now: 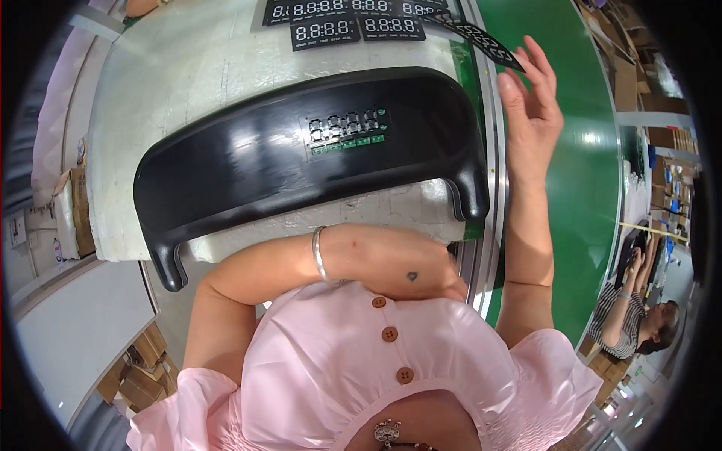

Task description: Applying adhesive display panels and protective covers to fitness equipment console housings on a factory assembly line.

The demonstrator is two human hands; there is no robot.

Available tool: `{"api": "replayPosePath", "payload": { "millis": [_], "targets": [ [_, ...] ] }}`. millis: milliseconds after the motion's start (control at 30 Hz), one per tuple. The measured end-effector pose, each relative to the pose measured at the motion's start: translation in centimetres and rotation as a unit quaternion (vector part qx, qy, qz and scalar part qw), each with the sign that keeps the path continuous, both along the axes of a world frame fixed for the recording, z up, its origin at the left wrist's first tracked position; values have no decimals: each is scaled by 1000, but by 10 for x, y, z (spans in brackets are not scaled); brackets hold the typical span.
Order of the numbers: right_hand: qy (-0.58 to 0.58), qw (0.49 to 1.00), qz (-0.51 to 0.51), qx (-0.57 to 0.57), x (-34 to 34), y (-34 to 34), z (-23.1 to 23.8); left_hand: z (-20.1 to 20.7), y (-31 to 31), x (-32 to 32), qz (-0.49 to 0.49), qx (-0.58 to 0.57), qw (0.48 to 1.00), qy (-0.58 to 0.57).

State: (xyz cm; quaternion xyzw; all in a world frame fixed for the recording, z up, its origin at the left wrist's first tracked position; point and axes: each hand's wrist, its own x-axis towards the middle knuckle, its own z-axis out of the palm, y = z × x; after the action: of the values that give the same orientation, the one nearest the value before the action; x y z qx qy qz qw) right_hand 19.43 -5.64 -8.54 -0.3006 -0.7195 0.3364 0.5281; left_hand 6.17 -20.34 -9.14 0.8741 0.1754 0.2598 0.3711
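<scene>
A large black plastic console housing (pixel 248 173), curved with a leg at each end, lies on the work surface. A small window in it shows a digit display (pixel 344 128) with green parts beneath. At the upper right my right hand (pixel 535 113) pinches the end of a bent black display sticker (pixel 481 41) between thumb and fingers; the other fingers stretch out. My left hand (pixel 421 270) lies across in front of my body, below the housing. Its fingers curl down out of sight, so I cannot tell whether it holds anything.
Several flat black display stickers (pixel 325 32) with white digits lie beyond the housing. A metal rail (pixel 492 180) separates the pale work surface (pixel 203 83) from a green surface (pixel 583 225) on the right. Another person (pixel 632 319) works at the far right. Cardboard boxes (pixel 71 214) stand at left.
</scene>
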Motion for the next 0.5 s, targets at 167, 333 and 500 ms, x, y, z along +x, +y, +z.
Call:
{"api": "replayPosePath", "payload": {
  "millis": [167,333,500],
  "targets": [
    [6,998,48,-45,-21,-14,16,-1,-37,-64,330,21,942,-59],
    [-34,975,129,-176,-41,-24,6,8,-77,-115,559,85,803,187],
    [-78,920,238,-302,-61,-33,-2,-7,-82,-132,582,58,769,257]
  ]
}}
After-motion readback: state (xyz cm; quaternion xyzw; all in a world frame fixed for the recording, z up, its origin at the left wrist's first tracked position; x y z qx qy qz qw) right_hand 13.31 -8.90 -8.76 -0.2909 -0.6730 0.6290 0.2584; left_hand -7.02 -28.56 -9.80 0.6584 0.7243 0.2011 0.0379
